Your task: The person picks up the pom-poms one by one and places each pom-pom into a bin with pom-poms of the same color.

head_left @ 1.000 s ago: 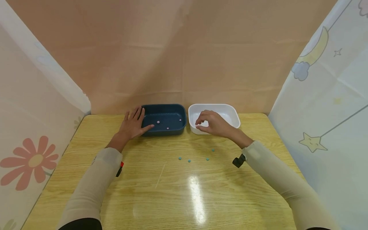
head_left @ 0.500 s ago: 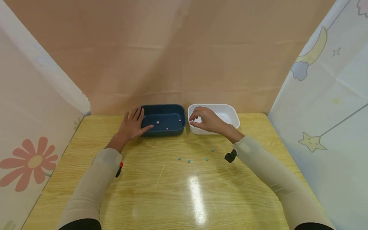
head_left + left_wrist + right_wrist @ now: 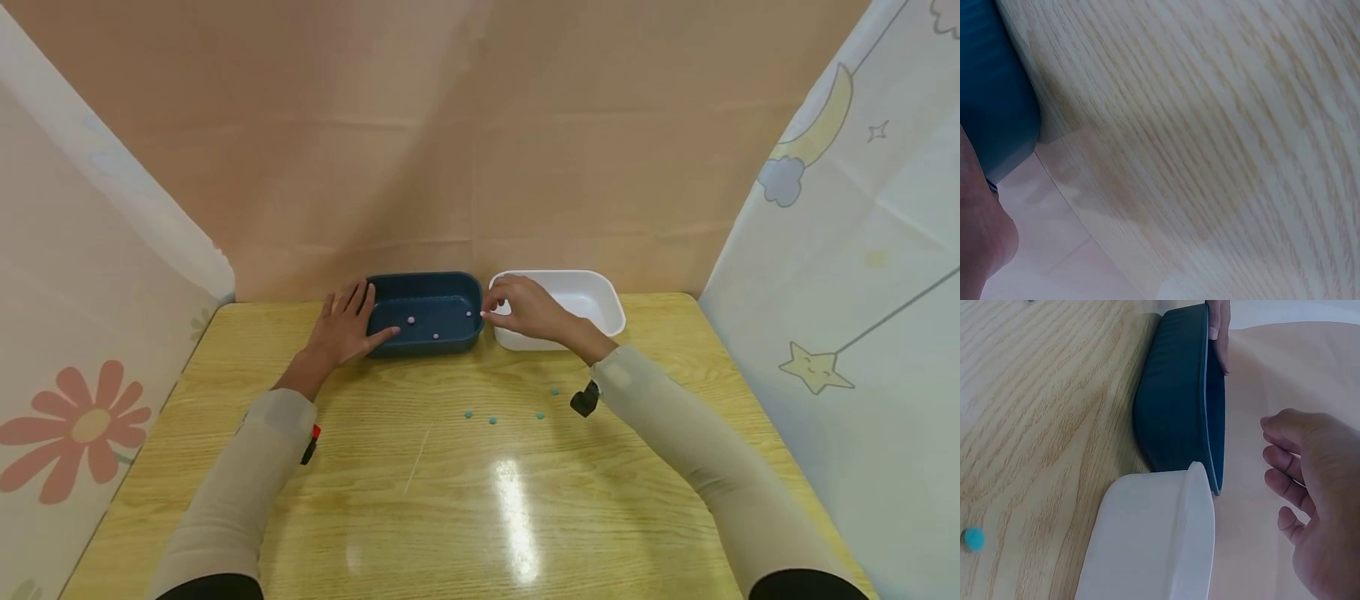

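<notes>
My left hand (image 3: 341, 329) lies with spread fingers on the left end of a dark blue tray (image 3: 405, 347); its thumb crosses the front rim. Inside that tray are a few small pink beads (image 3: 411, 320). My right hand (image 3: 525, 308) pinches another small pink bead (image 3: 482, 313) between thumb and forefinger, above the gap between the blue tray and a white tray (image 3: 600, 312). In the right wrist view the right hand (image 3: 1329, 481) hovers above the rims with curled fingers, the bead hidden there. Only part of the left hand (image 3: 985, 231) shows in the left wrist view.
Several small turquoise beads (image 3: 492, 421) lie on the wooden table (image 3: 420, 517) in front of the trays. A beige backdrop (image 3: 375, 150) stands right behind them. Printed panels (image 3: 847, 250) flank the table on both sides.
My right hand has moved left with the pink bead, from over the white tray to the right edge of the blue one. The left hand stays in place.
</notes>
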A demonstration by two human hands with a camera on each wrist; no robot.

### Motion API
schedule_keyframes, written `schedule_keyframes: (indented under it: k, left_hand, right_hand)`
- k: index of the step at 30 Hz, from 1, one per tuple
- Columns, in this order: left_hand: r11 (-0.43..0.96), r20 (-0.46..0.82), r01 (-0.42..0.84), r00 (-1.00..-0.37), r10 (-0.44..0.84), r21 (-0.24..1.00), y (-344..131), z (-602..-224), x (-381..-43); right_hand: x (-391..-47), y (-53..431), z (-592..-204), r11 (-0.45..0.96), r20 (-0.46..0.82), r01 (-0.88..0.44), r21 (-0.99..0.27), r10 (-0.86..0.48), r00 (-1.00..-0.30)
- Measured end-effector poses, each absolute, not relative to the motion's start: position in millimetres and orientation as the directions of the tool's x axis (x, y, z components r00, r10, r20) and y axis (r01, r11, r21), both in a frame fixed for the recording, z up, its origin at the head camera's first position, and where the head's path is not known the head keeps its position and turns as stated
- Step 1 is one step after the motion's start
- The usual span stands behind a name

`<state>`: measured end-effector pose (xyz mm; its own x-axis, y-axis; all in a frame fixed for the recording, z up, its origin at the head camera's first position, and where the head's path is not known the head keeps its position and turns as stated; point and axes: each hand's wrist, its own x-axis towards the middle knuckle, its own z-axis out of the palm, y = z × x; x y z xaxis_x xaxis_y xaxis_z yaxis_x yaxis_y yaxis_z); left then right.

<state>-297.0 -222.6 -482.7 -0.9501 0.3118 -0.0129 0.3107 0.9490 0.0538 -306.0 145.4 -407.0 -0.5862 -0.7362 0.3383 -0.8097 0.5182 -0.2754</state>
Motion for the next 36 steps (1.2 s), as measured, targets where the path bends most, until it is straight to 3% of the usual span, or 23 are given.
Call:
schedule_keyframes:
  k: [36]
  left_hand:
    - [0.948, -0.016, 0.311, -0.950, 0.313, 0.060, -221, -481, -297]
  right_hand:
    - [-334, 119, -421, 0.626, 0.241, -0.727, -0.280, -0.688, -0.685]
